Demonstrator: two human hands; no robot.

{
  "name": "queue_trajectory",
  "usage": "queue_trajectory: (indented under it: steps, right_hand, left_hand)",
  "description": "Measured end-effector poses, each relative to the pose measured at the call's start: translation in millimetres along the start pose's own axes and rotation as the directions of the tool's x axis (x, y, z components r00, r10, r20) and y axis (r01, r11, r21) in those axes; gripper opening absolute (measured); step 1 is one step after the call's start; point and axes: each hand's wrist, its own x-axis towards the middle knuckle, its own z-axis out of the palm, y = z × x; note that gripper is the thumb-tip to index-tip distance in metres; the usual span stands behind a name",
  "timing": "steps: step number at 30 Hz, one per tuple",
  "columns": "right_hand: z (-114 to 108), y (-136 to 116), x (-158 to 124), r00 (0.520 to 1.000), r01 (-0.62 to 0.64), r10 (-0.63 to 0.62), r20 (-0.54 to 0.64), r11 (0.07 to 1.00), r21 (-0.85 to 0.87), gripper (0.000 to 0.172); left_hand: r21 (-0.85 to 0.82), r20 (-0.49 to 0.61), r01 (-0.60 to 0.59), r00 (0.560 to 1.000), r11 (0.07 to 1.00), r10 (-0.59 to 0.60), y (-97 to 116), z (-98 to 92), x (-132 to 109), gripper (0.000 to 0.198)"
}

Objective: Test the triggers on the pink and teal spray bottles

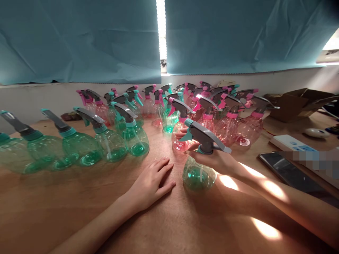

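Note:
My right hand (221, 159) is closed around the neck of a green spray bottle (199, 176), just under its turquoise collar. Some of its fingers reach past the grey and turquoise trigger head, in front of a pink spray bottle (180, 143); whether they touch it I cannot tell. The held bottle stands upright, or nearly so, close to the table surface. Flat on the table, fingers spread, lies my left hand (149, 183), with nothing in it. Nearest to its fingertips is another green spray bottle (136, 141), at the end of a row.
Several green spray bottles (79, 148) line the left side. Pink ones (227, 128) crowd the middle and right, with mixed colours behind. To the right are a phone (283, 173), a white power strip (293, 143), a computer mouse (316, 133) and a cardboard box (293, 106). Blue curtains (79, 42) hang behind.

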Motion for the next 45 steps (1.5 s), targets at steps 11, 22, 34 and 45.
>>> queue_trajectory:
  steps: [11,22,34,45]
  right_hand:
    - [-1,0,-1,0.999,-0.035,0.035,0.017,0.999,0.024,0.053]
    - [0,-2,-1,0.999,-0.048,0.045,0.026,0.987,0.154,0.048]
    - [-3,-10,2,0.996,-0.09,0.088,0.017,0.982,0.167,0.025]
    - [-3,-10,3,0.997,-0.009,-0.004,0.077,0.986,0.166,0.059]
  left_hand:
    - [-0.012,-0.023,-0.011,1.0,1.0,0.01,-1,0.7,-1,0.049]
    - [-0.011,0.011,0.012,1.0,1.0,-0.012,1,-1.7,1,0.049]
    - [-0.012,-0.026,-0.002,1.0,1.0,0.002,-6,5.3,-1,0.049]
    - [-0.014,-0.024,0.009,1.0,1.0,-0.009,-6,5.3,-1,0.049]
